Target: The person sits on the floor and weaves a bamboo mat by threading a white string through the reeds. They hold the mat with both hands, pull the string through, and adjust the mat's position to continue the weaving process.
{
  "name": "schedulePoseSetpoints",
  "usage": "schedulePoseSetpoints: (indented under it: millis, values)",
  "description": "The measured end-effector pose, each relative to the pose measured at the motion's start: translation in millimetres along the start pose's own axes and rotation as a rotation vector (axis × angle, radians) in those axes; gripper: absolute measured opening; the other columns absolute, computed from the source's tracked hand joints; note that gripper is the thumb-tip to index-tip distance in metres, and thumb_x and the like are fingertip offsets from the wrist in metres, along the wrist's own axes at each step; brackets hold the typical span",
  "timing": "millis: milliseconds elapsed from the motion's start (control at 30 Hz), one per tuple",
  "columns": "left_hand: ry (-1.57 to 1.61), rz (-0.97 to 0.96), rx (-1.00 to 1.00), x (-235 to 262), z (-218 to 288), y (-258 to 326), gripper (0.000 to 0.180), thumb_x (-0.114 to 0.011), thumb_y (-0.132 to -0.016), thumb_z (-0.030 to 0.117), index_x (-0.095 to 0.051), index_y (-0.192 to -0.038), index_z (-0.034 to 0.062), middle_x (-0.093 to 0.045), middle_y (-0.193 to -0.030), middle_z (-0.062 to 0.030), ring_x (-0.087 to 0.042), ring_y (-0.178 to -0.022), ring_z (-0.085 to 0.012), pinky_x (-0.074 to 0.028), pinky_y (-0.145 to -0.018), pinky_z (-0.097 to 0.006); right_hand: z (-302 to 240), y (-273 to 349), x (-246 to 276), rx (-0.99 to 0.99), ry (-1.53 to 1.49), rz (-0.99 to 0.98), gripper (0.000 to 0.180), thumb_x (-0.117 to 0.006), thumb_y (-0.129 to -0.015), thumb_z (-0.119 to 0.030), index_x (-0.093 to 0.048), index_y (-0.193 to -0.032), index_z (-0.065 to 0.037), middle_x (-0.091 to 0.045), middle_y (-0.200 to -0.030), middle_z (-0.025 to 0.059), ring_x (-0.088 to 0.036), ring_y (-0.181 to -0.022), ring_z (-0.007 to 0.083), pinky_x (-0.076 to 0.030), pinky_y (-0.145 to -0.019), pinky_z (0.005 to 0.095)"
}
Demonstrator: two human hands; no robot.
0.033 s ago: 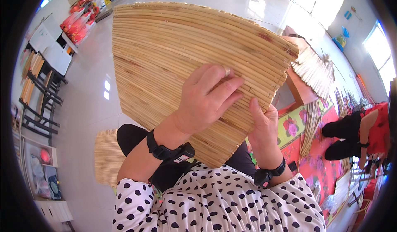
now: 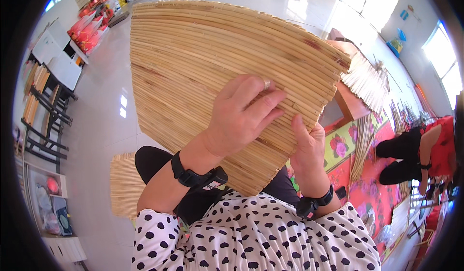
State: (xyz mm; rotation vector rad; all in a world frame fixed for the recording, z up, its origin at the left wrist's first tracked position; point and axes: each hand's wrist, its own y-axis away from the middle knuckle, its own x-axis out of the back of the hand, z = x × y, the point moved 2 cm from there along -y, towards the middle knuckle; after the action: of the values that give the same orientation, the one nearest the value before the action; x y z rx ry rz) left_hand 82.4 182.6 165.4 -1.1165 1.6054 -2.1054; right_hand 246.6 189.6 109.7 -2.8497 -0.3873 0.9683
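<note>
A stiff mat of straw-coloured reeds point(image 2: 193, 53), bound side by side with thread, is raised at a slant over my lap. My right hand point(image 2: 309, 143) grips its right edge, thumb on top and the other fingers out of sight behind it. On the upper face lies my left hand point(image 2: 246, 109), a ring on one finger. Its fingers are bent and drawn together near the right end of the reeds. Whatever the fingertips pinch is too small or hidden to make out.
Another reed mat point(image 2: 126, 184) lies on the floor at left. Red flowered cloth point(image 2: 355, 193) and a reed bundle point(image 2: 362, 148) are at right, beside a person in red point(image 2: 442, 145). Loose pale reeds point(image 2: 365, 82) lie on a brown surface behind. Stacked chairs point(image 2: 46, 111) line the left.
</note>
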Motion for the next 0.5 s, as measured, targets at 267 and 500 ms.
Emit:
schedulePoseSetpoints:
  millis: [267, 500]
  values:
    - [0.115, 0.007, -0.053, -34.3, 18.6, -15.0, 0.037, -0.083, -0.064, 0.009, -0.071, -0.099, 0.008, -0.058, -0.09, -0.0054, -0.059, -0.08, -0.0235, -0.05, -0.066, -0.034, -8.5, 13.3, 28.4, 0.099, 0.001, 0.132, 0.029, -0.063, -0.098, -0.017, -0.063, -0.12, 0.003, -0.068, -0.115, 0.009, -0.064, -0.099, 0.0128, -0.052, -0.086, 0.0282]
    - [0.093, -0.026, -0.211, -52.3, 14.3, -25.5, 0.021, -0.069, -0.068, 0.016, -0.066, -0.087, 0.0083, -0.057, -0.085, -0.0038, -0.061, -0.076, -0.0208, -0.051, -0.06, -0.032, -12.7, 11.2, 33.1, 0.114, 0.235, 0.246, 0.022, -0.062, -0.098, -0.012, -0.067, -0.113, 0.003, -0.066, -0.098, -0.0007, -0.054, -0.082, 0.0039, -0.044, -0.07, 0.0217]
